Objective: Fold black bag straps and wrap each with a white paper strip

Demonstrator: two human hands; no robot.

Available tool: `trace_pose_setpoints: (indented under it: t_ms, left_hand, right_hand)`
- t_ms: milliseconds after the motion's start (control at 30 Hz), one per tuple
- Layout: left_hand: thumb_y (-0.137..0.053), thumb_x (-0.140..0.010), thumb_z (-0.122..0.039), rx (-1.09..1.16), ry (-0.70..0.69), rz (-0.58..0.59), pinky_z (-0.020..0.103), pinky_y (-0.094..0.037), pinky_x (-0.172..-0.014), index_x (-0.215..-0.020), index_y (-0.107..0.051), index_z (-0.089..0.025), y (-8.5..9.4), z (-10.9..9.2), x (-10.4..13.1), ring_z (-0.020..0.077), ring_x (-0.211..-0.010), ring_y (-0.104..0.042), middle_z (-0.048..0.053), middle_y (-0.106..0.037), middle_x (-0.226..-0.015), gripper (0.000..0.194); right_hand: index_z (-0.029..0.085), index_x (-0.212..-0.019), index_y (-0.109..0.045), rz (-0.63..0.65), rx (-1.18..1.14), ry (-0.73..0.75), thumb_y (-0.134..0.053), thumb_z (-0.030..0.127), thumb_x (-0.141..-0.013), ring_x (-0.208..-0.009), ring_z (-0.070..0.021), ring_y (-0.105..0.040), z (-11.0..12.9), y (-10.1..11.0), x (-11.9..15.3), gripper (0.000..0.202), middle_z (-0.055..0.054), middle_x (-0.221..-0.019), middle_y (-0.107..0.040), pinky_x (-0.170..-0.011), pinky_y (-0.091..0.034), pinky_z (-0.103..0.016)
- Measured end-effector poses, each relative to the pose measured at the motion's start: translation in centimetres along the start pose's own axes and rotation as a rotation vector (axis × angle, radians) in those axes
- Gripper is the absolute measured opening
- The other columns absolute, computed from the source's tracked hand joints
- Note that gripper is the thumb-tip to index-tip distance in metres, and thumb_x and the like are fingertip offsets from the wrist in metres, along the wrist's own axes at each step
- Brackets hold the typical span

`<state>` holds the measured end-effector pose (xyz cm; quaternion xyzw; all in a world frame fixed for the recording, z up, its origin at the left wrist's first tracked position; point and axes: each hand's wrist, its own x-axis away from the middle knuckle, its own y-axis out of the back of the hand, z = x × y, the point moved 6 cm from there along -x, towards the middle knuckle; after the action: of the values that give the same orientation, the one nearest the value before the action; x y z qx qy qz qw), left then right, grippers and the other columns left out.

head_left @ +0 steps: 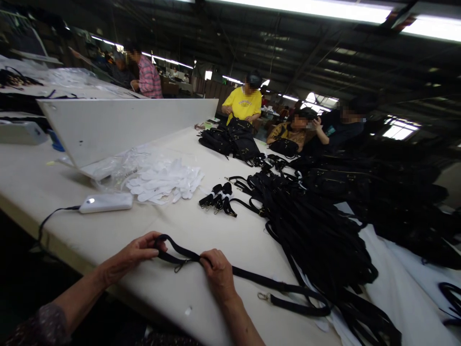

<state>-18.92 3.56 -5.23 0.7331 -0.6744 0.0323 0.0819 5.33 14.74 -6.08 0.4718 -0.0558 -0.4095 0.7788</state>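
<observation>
My left hand (146, 247) holds the looped end of a black strap (252, 275) between thumb and fingers. To its right, my right hand (218, 269) is closed round the same strap. A metal clip (180, 265) hangs from the strap between both hands. Beyond my right hand the strap runs across the table and bends back, with another metal clip (264, 296) at its end. Farther right lies a large heap of black straps (309, 226).
Small bundled straps (218, 199), white strips (165, 180) and a white device (106, 203) with a cable lie on the table (158, 221). A white panel (133, 120) stands behind. Black bags (234, 139) are farther back, near several people.
</observation>
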Motion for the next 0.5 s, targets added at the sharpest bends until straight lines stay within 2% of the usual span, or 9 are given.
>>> trace_pose_setpoints:
  t_ms: [67,100,167,233,300,367,433,500]
  left_hand:
    - [-0.057,-0.083,-0.048,-0.156,0.065,-0.101,0.041,-0.052,-0.084,-0.121,-0.054,-0.018,1.1,0.3,-0.4,0.0308,-0.103,-0.065,0.013,-0.070,-0.111,0.048]
    - [-0.058,-0.082,-0.050,-0.207,0.079,-0.137,0.044,-0.052,-0.086,-0.124,-0.052,-0.018,1.6,0.3,-0.6,0.0327,-0.107,-0.063,0.014,-0.068,-0.116,0.053]
    - [-0.059,-0.081,-0.051,-0.315,0.055,-0.214,0.050,-0.045,-0.100,-0.131,-0.047,-0.020,2.4,-0.1,-0.9,0.0354,-0.123,-0.054,0.014,-0.061,-0.130,0.060]
    - [-0.062,-0.080,-0.048,-0.444,-0.020,-0.273,0.052,-0.031,-0.113,-0.132,-0.049,-0.024,2.1,-1.0,-1.0,0.0348,-0.135,-0.042,0.012,-0.054,-0.142,0.059]
    - [-0.063,-0.080,-0.045,-0.580,-0.122,-0.252,0.050,-0.023,-0.117,-0.121,-0.060,-0.028,-0.1,-2.1,-1.2,0.0331,-0.140,-0.036,0.008,-0.052,-0.145,0.044]
    - [-0.064,-0.081,-0.042,-0.745,-0.225,-0.183,0.051,-0.022,-0.118,-0.106,-0.066,-0.030,-3.5,-2.9,-1.5,0.0324,-0.144,-0.031,0.004,-0.052,-0.147,0.028]
    - [-0.063,-0.083,-0.039,-0.914,-0.306,-0.133,0.056,-0.022,-0.116,-0.098,-0.066,-0.029,-6.7,-3.2,-1.8,0.0332,-0.145,-0.028,0.003,-0.049,-0.150,0.018]
    - [-0.061,-0.084,-0.032,-1.012,-0.340,-0.127,0.059,-0.020,-0.116,-0.092,-0.063,-0.027,-8.6,-3.0,-2.1,0.0331,-0.146,-0.028,0.004,-0.049,-0.151,0.011]
  right_hand:
    - [0.025,-0.091,-0.067,0.006,0.008,-0.003,-0.064,0.019,-0.089,-0.086,-0.0175,-0.060,0.1,0.1,0.0,0.007,0.000,-0.087,-0.069,-0.076,-0.044,-0.028]
    - [0.025,-0.091,-0.067,0.010,0.012,-0.003,-0.064,0.019,-0.089,-0.085,-0.0175,-0.060,0.2,0.1,0.0,0.007,0.000,-0.087,-0.069,-0.076,-0.044,-0.028]
    - [0.026,-0.091,-0.067,0.017,0.022,0.000,-0.064,0.018,-0.089,-0.085,-0.0174,-0.060,0.3,0.1,0.0,0.008,0.001,-0.086,-0.069,-0.076,-0.043,-0.028]
    - [0.026,-0.091,-0.067,0.023,0.029,0.007,-0.063,0.019,-0.089,-0.084,-0.0174,-0.059,0.4,0.1,0.0,0.008,0.000,-0.086,-0.068,-0.076,-0.043,-0.028]
    - [0.026,-0.092,-0.067,0.029,0.035,0.016,-0.063,0.019,-0.090,-0.084,-0.0176,-0.059,0.4,0.1,0.1,0.008,0.000,-0.086,-0.068,-0.076,-0.042,-0.028]
    - [0.025,-0.092,-0.067,0.034,0.041,0.023,-0.062,0.020,-0.090,-0.084,-0.0178,-0.059,0.5,0.1,0.1,0.007,-0.001,-0.086,-0.068,-0.076,-0.042,-0.028]
    - [0.025,-0.092,-0.067,0.035,0.047,0.027,-0.062,0.020,-0.090,-0.084,-0.0175,-0.058,0.5,0.1,0.2,0.007,-0.001,-0.087,-0.068,-0.076,-0.042,-0.028]
    - [0.025,-0.092,-0.066,0.035,0.050,0.029,-0.062,0.020,-0.091,-0.084,-0.0171,-0.058,0.5,0.2,0.3,0.006,0.000,-0.087,-0.068,-0.077,-0.041,-0.028]
